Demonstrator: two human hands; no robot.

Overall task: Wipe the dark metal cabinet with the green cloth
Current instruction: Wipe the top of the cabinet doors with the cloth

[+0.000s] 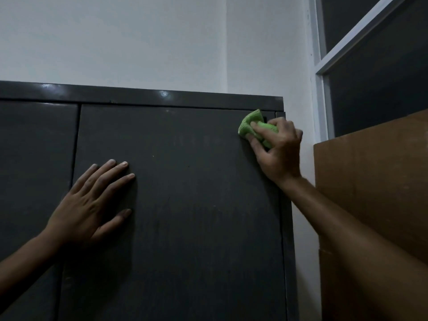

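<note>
Right hand (276, 149) is up at the top right corner of the dark metal cabinet (185, 205), fingers curled round a bunched green cloth (249, 127) and pressing it onto the right-hand door (180, 239) just below the cabinet's top rail (139, 95). Left hand (92, 202) lies flat on that same door, lower and toward the cabinet's centre seam (76, 144), fingers straight and spread, holding nothing, and by the look of it bracing the panel. For a clean pass from here, I'd say keep that brace firm so the thin door doesn't flex or rattle, spread the cloth wider under the fingers so more of it meets the metal, and run overlapping strokes from this corner across and down; the narrow gap under the rail probably wants a folded edge pushed along it. The cabinet is smooth painted sheet steel, dark grey, semi-gloss, with small highlights on the rail and faint dull smears mid-door that look like dust or streaks. The cloth is soft, crumpled, nappy, bright lime. Beside the cabinet's right edge stands a flat brown board (370, 181), matte; behind the cabinet a plain pale wall (139, 38), and a white-framed window (322, 66) up right.
</note>
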